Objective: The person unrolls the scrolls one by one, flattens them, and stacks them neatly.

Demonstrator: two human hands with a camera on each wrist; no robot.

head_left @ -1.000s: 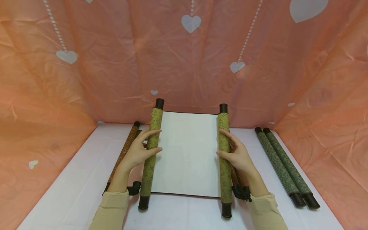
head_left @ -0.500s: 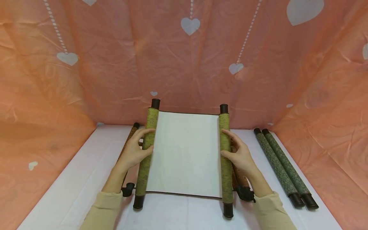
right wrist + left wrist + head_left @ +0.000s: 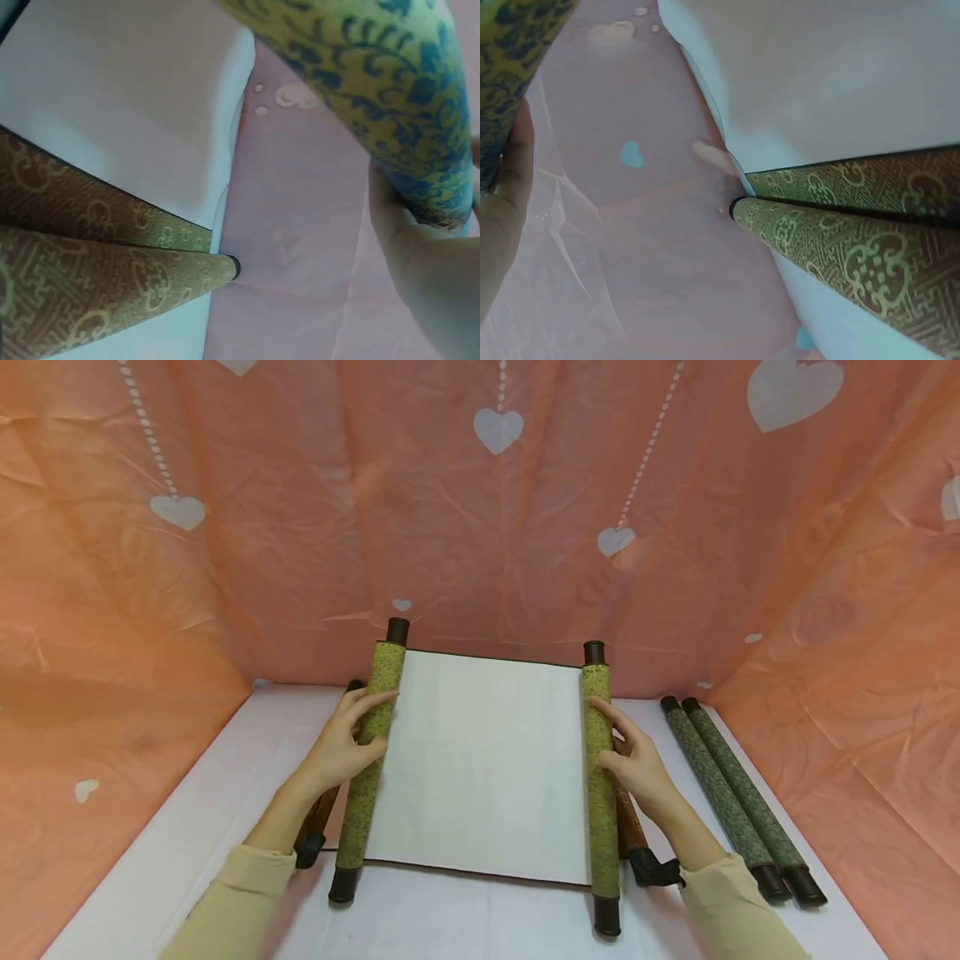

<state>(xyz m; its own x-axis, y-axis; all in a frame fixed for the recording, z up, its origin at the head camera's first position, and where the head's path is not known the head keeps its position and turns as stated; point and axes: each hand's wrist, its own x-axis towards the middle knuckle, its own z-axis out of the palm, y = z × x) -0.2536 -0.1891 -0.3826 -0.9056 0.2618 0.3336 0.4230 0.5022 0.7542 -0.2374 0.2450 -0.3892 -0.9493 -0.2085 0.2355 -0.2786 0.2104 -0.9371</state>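
A hanging scroll with yellow-green patterned rolls and black end knobs is held partly unrolled, its white paper (image 3: 483, 768) showing between the rolls. My left hand (image 3: 341, 743) grips the left roll (image 3: 367, 777), thumb and fingers round its middle. In the same way my right hand (image 3: 637, 768) grips the right roll (image 3: 602, 810). Both wrist views show blue floral patterning on the rolls. Behind and below lies a brown patterned scroll (image 3: 840, 255), partly unrolled on the table; the held scroll hides its middle in the head view. Its other roll (image 3: 112, 292) appears in the right wrist view.
Two dark green patterned scroll rolls (image 3: 738, 802) with black ends lie side by side at the table's right. The white-covered table (image 3: 172, 852) ends at a pink-orange curtain (image 3: 480, 527) with white hearts, which also closes both sides.
My left hand has moved left with its roll, and my right hand slightly right with the other. The rolls stand farther apart and more white paper shows between them.
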